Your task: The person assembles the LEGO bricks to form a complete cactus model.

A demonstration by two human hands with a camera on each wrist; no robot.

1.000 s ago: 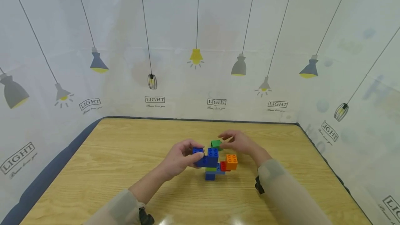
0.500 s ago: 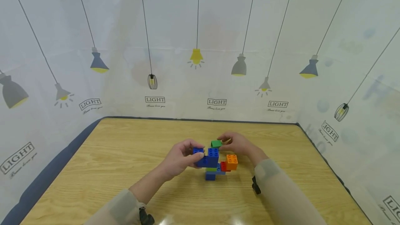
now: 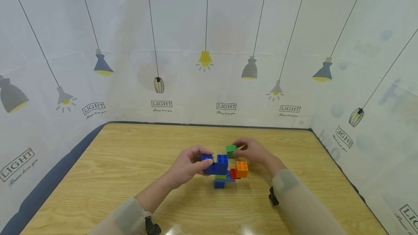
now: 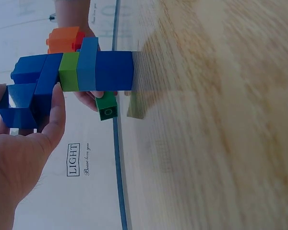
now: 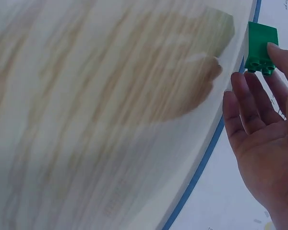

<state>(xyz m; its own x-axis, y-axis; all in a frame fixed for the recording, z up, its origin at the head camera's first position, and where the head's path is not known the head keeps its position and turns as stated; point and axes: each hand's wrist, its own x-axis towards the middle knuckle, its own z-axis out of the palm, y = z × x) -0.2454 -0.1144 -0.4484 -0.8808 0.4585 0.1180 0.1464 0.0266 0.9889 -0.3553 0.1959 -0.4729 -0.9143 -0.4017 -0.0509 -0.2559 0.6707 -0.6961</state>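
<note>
A structure of toy building bricks stands upright on the table. At its top, a blue brick [image 3: 222, 159] and the blue part beside it are gripped from the left by my left hand [image 3: 188, 164], thumb in front. Under these come a lime-green brick [image 4: 69, 72], a light-blue brick [image 4: 88, 63] and a blue base brick [image 4: 114, 71]. A red brick [image 3: 233, 173] and an orange brick [image 3: 242, 169] jut out to the right. Behind the structure my right hand [image 3: 253, 151] pinches a green brick [image 5: 262, 44], its studs towards the palm, held above the tabletop.
The wooden table [image 3: 147, 144] reaches back to a pale wall sheet [image 3: 183, 82] printed with hanging lamps. A dark blue edge [image 3: 209, 125] runs along where they meet. Both sleeves lie over the front of the table.
My right hand has closed on the green brick, turned it and shifted it slightly to the right. The left hand and the brick structure have stayed in place.
</note>
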